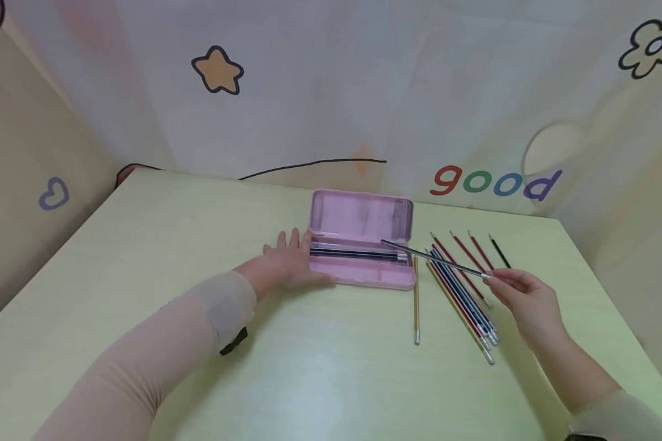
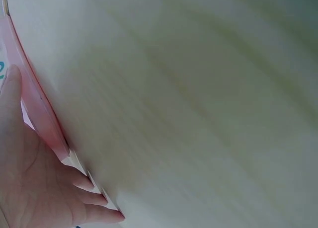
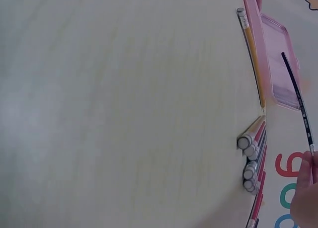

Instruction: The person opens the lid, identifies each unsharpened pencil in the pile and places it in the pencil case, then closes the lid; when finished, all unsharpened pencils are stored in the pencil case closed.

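Note:
A pink pencil case [image 1: 364, 279] lies with its lid up on the table, with dark pencils [image 1: 353, 252] lengthwise inside. At its left end rests my left hand [image 1: 284, 264], fingers spread and fairly straight; the thumb touches the front side of the case [image 2: 37, 96]. My right hand [image 1: 532, 306] pinches a dark pencil [image 1: 436, 256] close to its eraser end. That pencil [image 3: 297, 96] is held up off the table, its other end over the right part of the case in the head view.
Right of the case lies a bunch of red, blue and yellow pencils [image 1: 466, 300]. A single yellow pencil [image 1: 417, 306] lies by the case's right end. Farther right are more red pencils [image 1: 479, 250] and a black pencil [image 1: 499, 251]. A printed curtain [image 1: 309, 110] hangs behind the table.

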Demonstrator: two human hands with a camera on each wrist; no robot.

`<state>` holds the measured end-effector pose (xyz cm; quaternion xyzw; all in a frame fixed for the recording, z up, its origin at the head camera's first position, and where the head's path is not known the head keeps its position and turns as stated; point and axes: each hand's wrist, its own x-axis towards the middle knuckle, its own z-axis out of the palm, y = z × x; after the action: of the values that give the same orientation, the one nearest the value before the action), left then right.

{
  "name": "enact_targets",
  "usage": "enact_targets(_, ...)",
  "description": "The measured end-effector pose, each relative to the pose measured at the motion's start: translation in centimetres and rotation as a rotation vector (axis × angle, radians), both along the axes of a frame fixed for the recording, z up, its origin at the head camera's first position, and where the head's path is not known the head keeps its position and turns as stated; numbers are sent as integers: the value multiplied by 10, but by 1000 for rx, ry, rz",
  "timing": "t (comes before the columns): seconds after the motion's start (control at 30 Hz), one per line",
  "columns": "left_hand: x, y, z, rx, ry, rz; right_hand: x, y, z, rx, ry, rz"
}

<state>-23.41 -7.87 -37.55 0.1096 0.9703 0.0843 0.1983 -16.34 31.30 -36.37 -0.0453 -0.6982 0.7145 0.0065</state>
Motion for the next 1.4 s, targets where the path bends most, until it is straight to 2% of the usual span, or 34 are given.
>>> enact_targets(0.13,-1,0,1,6,9,0,-10,-11,2,45,0,17)
enact_targets(0.4,3,0,4,18,-4,13,-20,-29,10,126,-60,16)
enact_targets(0.63,3,-2,3,20,-5,22,-35,-49,15,324,-95,35)
enact_targets(1.0,1,0,2,22,-1,16,-53,-67,10,314,-95,57)
enact_targets(1.13,1,0,3,21,-4,18,-57,-75,9,365,-105,71)
enact_targets(1.4,-1,1,-1,25,-14,15,-67,-90,6,385,-59,82)
